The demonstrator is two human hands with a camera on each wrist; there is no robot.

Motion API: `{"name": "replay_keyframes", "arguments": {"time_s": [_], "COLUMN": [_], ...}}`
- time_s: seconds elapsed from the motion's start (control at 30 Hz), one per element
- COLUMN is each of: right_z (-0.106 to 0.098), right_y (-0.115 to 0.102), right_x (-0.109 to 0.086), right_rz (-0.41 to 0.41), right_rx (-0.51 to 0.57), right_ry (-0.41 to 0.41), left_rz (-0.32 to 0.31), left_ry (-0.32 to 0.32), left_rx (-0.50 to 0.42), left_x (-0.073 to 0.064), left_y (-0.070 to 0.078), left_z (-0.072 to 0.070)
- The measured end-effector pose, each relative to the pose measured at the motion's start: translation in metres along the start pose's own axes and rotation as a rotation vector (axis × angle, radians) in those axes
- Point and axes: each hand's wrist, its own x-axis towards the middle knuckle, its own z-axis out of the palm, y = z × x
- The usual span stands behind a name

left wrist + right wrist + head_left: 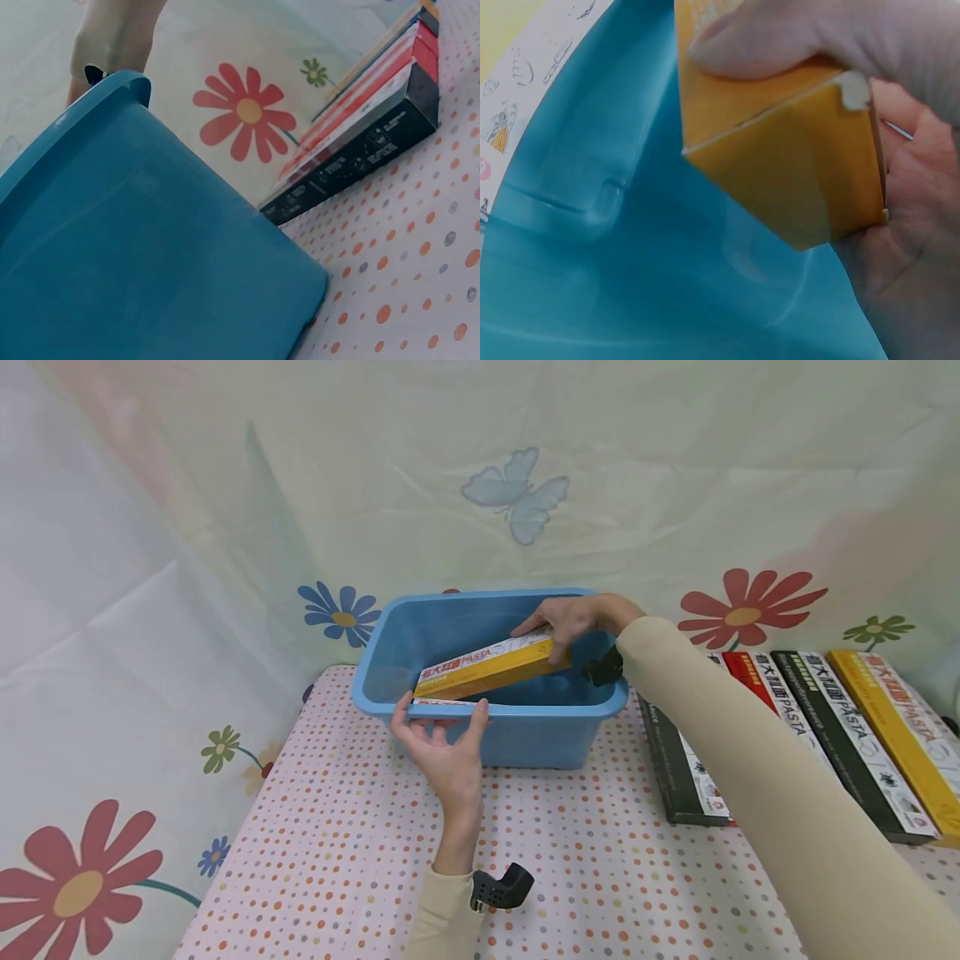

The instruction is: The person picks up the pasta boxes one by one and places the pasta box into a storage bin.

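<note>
My right hand [573, 614] grips a yellow pasta box [487, 666] by its right end, inside a blue plastic bin [525, 737]. The box is tilted, its right end higher than its left. In the right wrist view the thumb presses on one face of the yellow pasta box [780, 165], while the other fingers are mostly hidden behind it. My left hand [446, 768] holds the bin's front rim, thumb and index finger on top of the edge. Below the gripped box, a white printed edge of another box [442, 701] shows just behind the rim.
Right of the bin, several pasta boxes lie side by side on the dotted tablecloth: a black box [678, 777], a red box [750, 681], another dark box [847, 743] and a yellow box [892, 735]. A floral curtain [337, 485] hangs close behind the bin.
</note>
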Motion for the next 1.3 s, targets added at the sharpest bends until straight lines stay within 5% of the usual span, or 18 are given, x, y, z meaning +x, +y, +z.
{"name": "replay_keyframes", "arguments": {"time_s": [1.3], "right_z": [0.0022], "right_y": [0.0049], "right_x": [-0.0033], "right_rz": [0.026], "right_rx": [-0.003], "right_ry": [0.005], "left_rz": [0.007], "left_ry": [-0.005], "left_rx": [-0.015], "left_x": [-0.0031], "left_y": [-0.0017], "left_z": [-0.0007]}}
